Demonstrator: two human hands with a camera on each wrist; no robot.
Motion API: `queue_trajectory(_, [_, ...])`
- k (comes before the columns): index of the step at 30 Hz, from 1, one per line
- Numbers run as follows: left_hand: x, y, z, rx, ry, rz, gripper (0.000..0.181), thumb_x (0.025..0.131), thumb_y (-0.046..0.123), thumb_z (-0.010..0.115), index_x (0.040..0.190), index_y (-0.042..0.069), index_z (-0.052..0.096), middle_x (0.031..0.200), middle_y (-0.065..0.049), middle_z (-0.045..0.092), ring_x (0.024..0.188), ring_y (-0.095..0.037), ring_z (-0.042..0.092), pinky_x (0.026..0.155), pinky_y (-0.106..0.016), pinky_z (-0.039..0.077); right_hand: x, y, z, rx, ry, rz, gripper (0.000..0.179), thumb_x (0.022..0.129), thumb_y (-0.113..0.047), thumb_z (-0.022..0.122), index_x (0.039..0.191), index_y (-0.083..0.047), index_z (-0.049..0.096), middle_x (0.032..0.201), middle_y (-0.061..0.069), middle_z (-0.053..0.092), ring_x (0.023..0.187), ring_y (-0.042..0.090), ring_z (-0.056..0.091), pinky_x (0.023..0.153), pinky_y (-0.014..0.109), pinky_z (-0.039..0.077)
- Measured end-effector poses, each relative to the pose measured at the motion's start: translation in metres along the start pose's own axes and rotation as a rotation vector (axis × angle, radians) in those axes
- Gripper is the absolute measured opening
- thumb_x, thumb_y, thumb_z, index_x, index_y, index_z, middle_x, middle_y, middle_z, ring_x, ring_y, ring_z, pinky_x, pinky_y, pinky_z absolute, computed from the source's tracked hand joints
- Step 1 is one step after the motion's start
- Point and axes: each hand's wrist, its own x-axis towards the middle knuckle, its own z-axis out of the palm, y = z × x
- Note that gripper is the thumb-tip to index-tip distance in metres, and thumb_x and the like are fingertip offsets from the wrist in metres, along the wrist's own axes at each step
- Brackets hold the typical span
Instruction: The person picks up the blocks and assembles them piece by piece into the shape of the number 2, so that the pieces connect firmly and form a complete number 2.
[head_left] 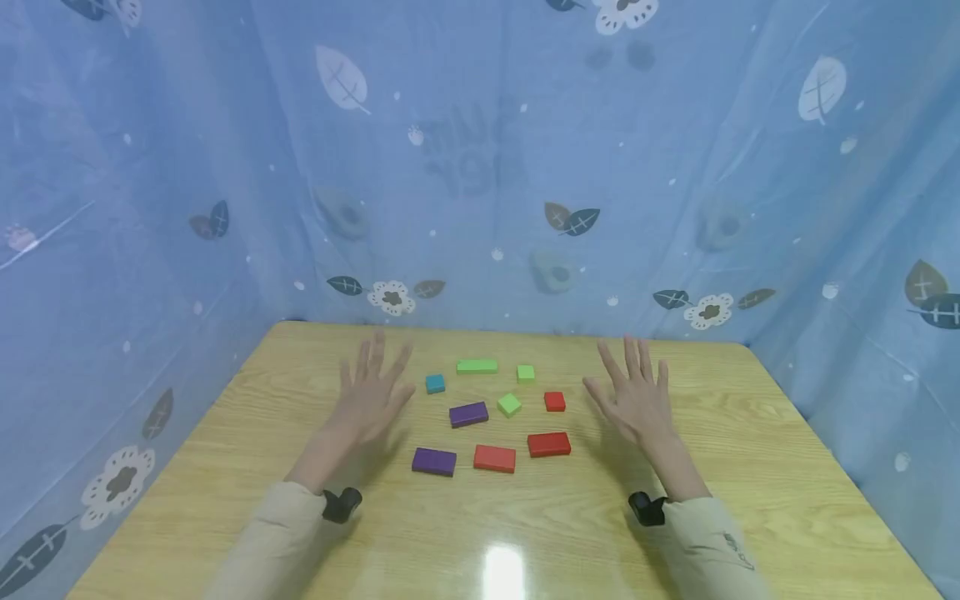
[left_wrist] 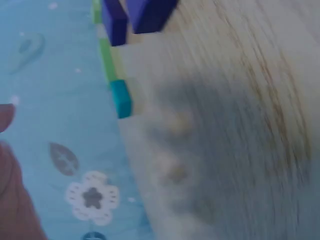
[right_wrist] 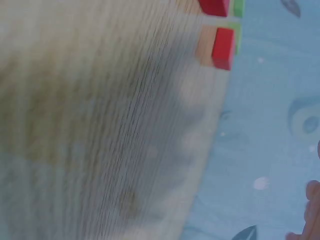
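Fingers spread, my left hand (head_left: pixel 367 402) hovers over the table left of the blocks and holds nothing. My right hand (head_left: pixel 637 400) does likewise on the right side. Between them lie a blue block (head_left: pixel 435 384), a long green block (head_left: pixel 477 367), two small green blocks (head_left: pixel 525 374), a small red block (head_left: pixel 554 402), two long purple blocks (head_left: pixel 468 414) and two long red blocks (head_left: pixel 549 444). The left wrist view shows the blue block (left_wrist: pixel 121 99) near that hand's fingers (left_wrist: pixel 15 200). In the right wrist view a red block (right_wrist: pixel 223 48) stands apart from the fingers (right_wrist: pixel 312 210).
The blocks lie scattered on a wooden table (head_left: pixel 420 533). A blue patterned curtain (head_left: pixel 480 167) hangs behind the table and along both sides. Each forearm carries a dark wrist mount (head_left: pixel 342 505). Light glares off the table's near part.
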Motion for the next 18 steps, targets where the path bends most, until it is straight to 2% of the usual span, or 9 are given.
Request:
queue_trajectory(2, [-0.008, 0.003, -0.007, -0.030, -0.043, 0.088, 0.064, 0.102, 0.045, 0.034, 0.155, 0.019, 0.009, 0.157, -0.018, -0.013, 0.142, -0.042, -0.009, 0.108, -0.067, -0.002, -0.005, -0.004, -0.006, 0.003, 0.011, -0.032, 0.069, 0.097, -0.056, 0.037, 0.152, -0.015, 0.027, 0.156, 0.023, 0.018, 0.142, 0.042, 0.012, 0.109, 0.064, 0.014])
queue_trajectory(3, [-0.012, 0.004, -0.011, -0.060, -0.075, 0.131, 0.063, 0.102, 0.044, 0.036, 0.155, 0.019, 0.011, 0.158, -0.017, -0.009, 0.143, -0.041, -0.007, 0.109, -0.065, 0.001, -0.008, -0.007, -0.009, 0.014, 0.021, -0.050, 0.067, 0.097, -0.054, 0.040, 0.150, -0.014, 0.031, 0.153, 0.022, 0.026, 0.139, 0.043, 0.022, 0.107, 0.063, 0.023])
queue_trajectory(5, [-0.022, 0.007, -0.015, -0.146, -0.145, 0.192, 0.061, 0.102, 0.042, 0.040, 0.154, 0.019, 0.018, 0.160, -0.012, -0.002, 0.144, -0.037, -0.004, 0.111, -0.062, 0.008, -0.016, -0.011, -0.012, 0.054, 0.037, -0.085, 0.061, 0.097, -0.049, 0.044, 0.145, -0.012, 0.042, 0.141, 0.021, 0.047, 0.125, 0.043, 0.045, 0.091, 0.058, 0.044])
queue_trajectory(6, [-0.027, 0.009, -0.017, -0.197, -0.175, 0.212, 0.059, 0.101, 0.041, 0.042, 0.153, 0.019, 0.022, 0.160, -0.009, 0.002, 0.144, -0.035, -0.002, 0.112, -0.060, 0.010, -0.020, -0.013, -0.014, 0.083, 0.043, -0.099, 0.056, 0.097, -0.046, 0.046, 0.141, -0.011, 0.048, 0.133, 0.019, 0.055, 0.116, 0.042, 0.053, 0.081, 0.054, 0.049])
queue_trajectory(9, [-0.038, 0.014, -0.020, -0.328, -0.219, 0.254, 0.051, 0.101, 0.037, 0.045, 0.147, 0.015, 0.039, 0.158, -0.006, 0.019, 0.144, -0.033, 0.009, 0.112, -0.056, 0.018, -0.032, -0.017, -0.019, 0.195, 0.046, -0.122, 0.041, 0.098, -0.038, 0.049, 0.128, -0.012, 0.061, 0.112, 0.011, 0.069, 0.095, 0.034, 0.065, 0.065, 0.046, 0.052])
queue_trajectory(12, [-0.044, 0.018, -0.021, -0.402, -0.228, 0.291, 0.044, 0.101, 0.032, 0.047, 0.140, 0.011, 0.049, 0.152, -0.008, 0.035, 0.141, -0.033, 0.024, 0.111, -0.054, 0.024, -0.043, -0.019, -0.022, 0.348, 0.011, -0.152, 0.032, 0.101, -0.028, 0.046, 0.121, -0.013, 0.065, 0.105, 0.002, 0.071, 0.094, 0.026, 0.067, 0.070, 0.041, 0.052])
queue_trajectory(14, [-0.046, 0.021, -0.020, -0.453, -0.246, 0.298, 0.040, 0.101, 0.028, 0.048, 0.137, 0.011, 0.053, 0.147, -0.006, 0.043, 0.138, -0.030, 0.032, 0.109, -0.051, 0.028, -0.051, -0.019, -0.022, 0.480, -0.030, -0.194, 0.030, 0.102, -0.020, 0.043, 0.120, -0.011, 0.066, 0.104, 0.001, 0.072, 0.093, 0.023, 0.066, 0.073, 0.038, 0.052])
queue_trajectory(18, [-0.052, 0.023, -0.017, -0.558, -0.293, 0.299, 0.033, 0.100, 0.020, 0.051, 0.131, 0.013, 0.059, 0.139, -0.001, 0.053, 0.130, -0.021, 0.045, 0.104, -0.041, 0.040, -0.070, -0.017, -0.020, 0.798, -0.196, -0.280, 0.034, 0.103, -0.005, 0.034, 0.121, -0.003, 0.063, 0.105, 0.009, 0.070, 0.091, 0.024, 0.065, 0.075, 0.034, 0.053])
